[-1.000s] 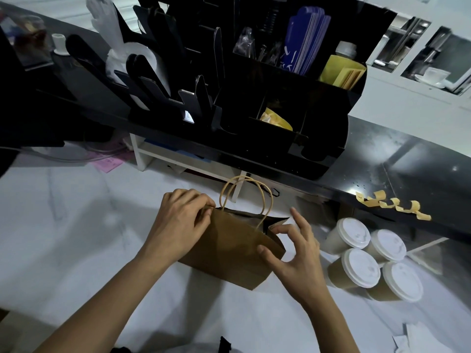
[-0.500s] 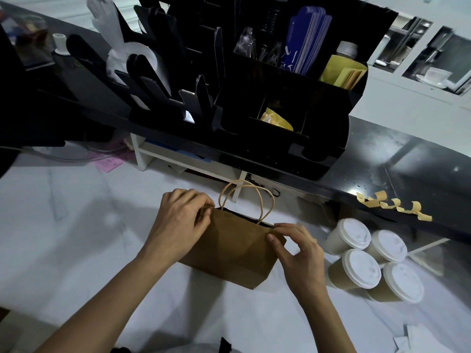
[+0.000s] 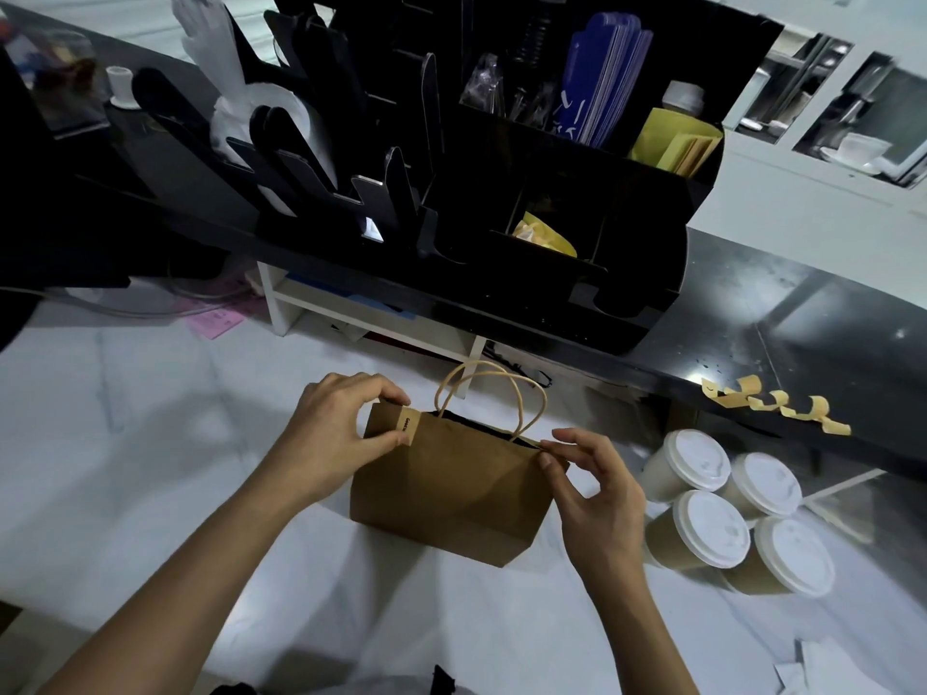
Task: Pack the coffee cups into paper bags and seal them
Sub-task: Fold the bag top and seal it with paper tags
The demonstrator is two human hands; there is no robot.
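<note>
Bag: the brown paper bag point(image 3: 446, 486) stands on the white counter point(image 3: 125, 443), in the middle, close to the person.
Left hand: the left hand point(image 3: 333, 433) is at the bag's 9 o'clock end. Its thumb and fingers are squeezed together on the top corner, right by a small tan sticker point(image 3: 405, 426).
Right hand: the right hand point(image 3: 597, 489) is at the bag's 3 o'clock end. Its fingertips pinch the top edge there.
Handles: two thin string handles point(image 3: 494, 398) stick up at 12 o'clock, and no hand holds them.
How the bag feels: I think it is light and thin. It bends and tears if you pull hard, so hold the top edge softly near the corners.
Cups: four coffee cups point(image 3: 722, 514) with white lids stand together at 3 o'clock from the bag, near it.
How the cups feel: probably soft paper sides. Hold one around the middle and keep it straight up, not by the lid.
Stickers: more tan strips point(image 3: 775, 404) hang on the black shelf edge at 2 o'clock.
</note>
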